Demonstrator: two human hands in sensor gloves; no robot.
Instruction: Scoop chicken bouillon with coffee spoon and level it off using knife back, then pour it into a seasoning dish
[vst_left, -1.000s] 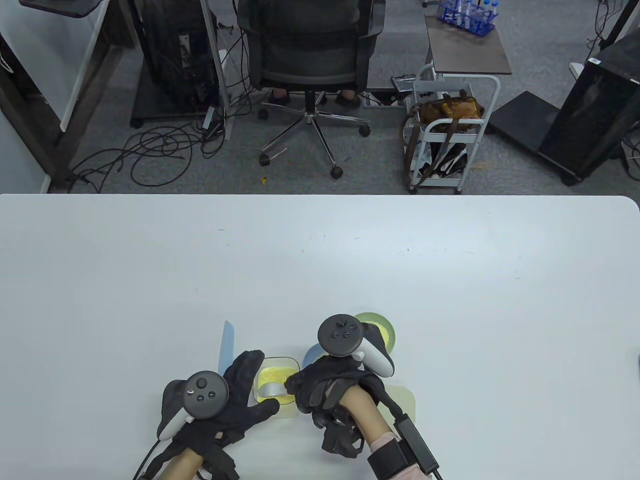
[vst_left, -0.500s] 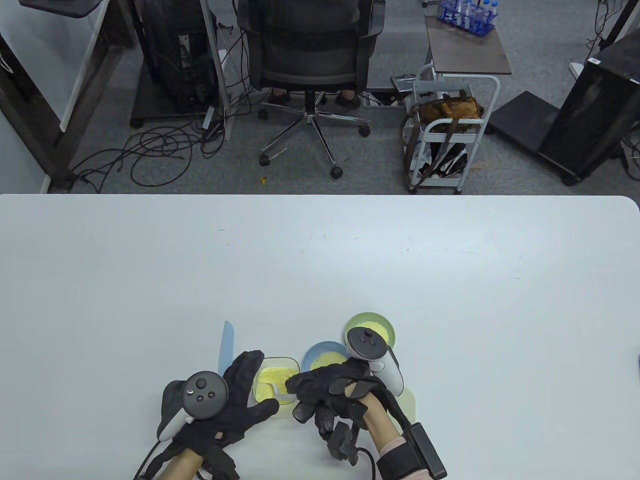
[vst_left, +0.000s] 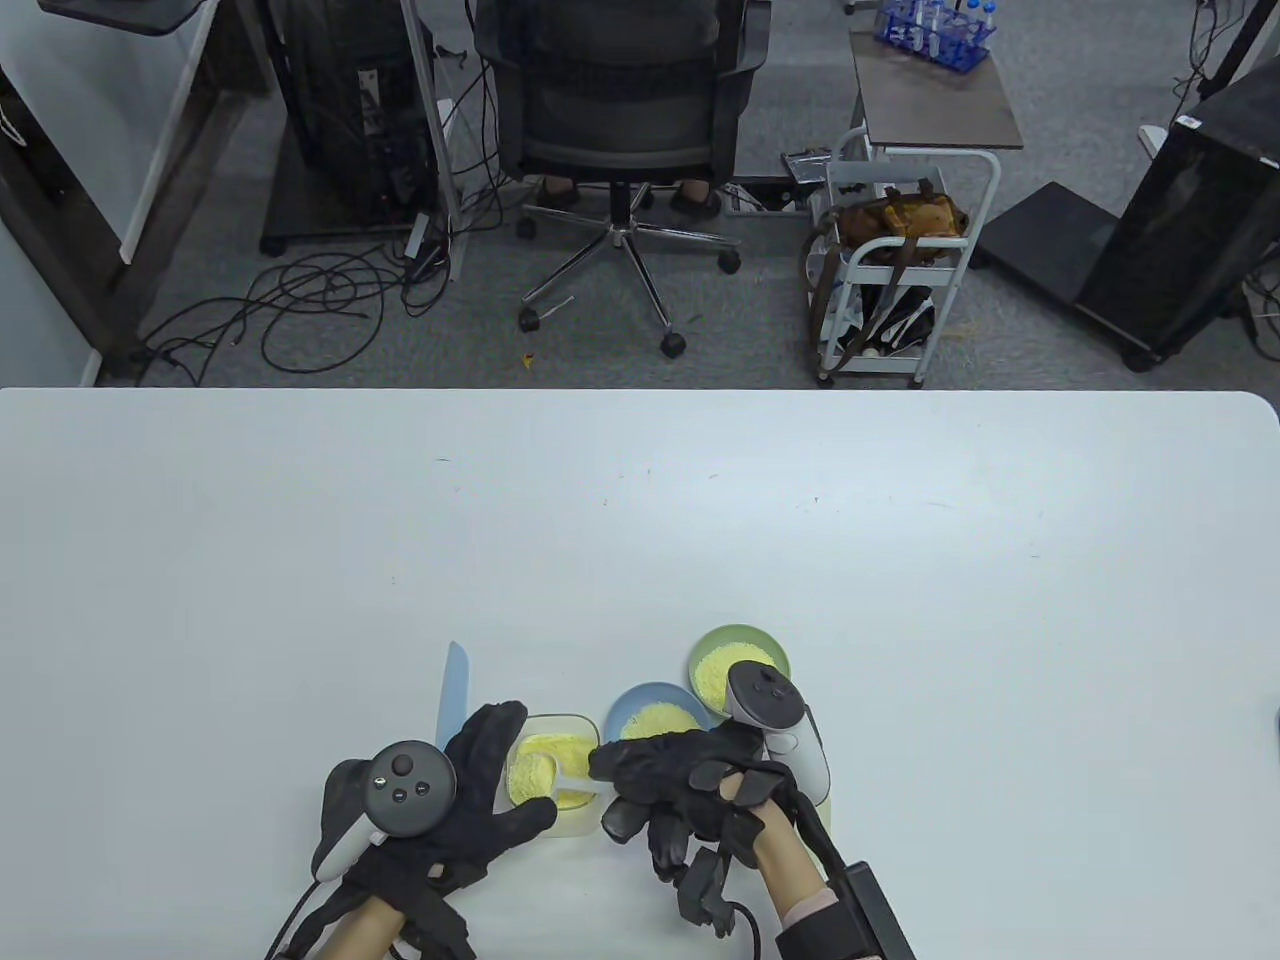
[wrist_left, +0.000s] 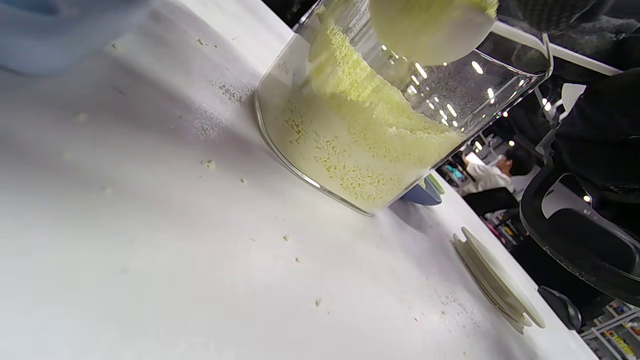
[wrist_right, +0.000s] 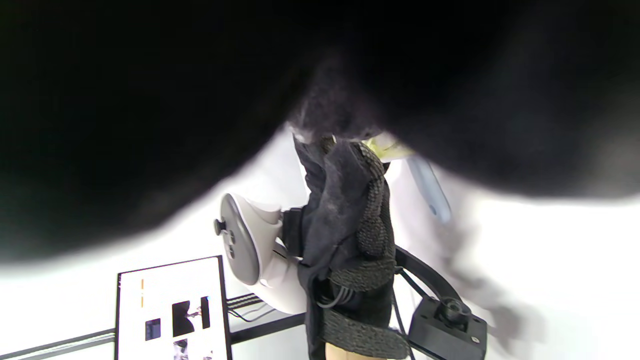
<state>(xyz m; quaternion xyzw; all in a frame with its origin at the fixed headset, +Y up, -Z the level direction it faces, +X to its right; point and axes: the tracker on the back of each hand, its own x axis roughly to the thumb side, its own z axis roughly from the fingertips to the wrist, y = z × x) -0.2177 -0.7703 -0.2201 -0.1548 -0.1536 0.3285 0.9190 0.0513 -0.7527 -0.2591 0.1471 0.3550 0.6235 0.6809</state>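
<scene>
A broad white table (vst_left: 640, 520) fills the lower part of the table view; beyond its far edge lie grey carpet, a black mesh office chair (vst_left: 615, 110) and a white wheeled cart (vst_left: 895, 280).

Near the table's front edge stands a clear glass container (vst_left: 548, 772) of yellow chicken bouillon (wrist_left: 360, 125), with a round blue dish (vst_left: 655, 712) and a round green dish (vst_left: 738, 662) of the same powder just beside it on the right, and a pale blue knife (vst_left: 452, 692) lying to its left.

Against a second ago, the right hand (vst_left: 690, 790) has rolled over, its tracker swung off the dishes toward the right, and the white plastic coffee spoon (vst_left: 575, 783) has come up out of the powder.

The left hand (vst_left: 470, 800) braces the container, fingers spread wide, forefinger and thumb flanking its left and front walls. The right hand's curled fingers pinch the spoon handle; its heaped bowl (wrist_left: 430, 27) hangs over the container's mouth, right between the two hands.
</scene>
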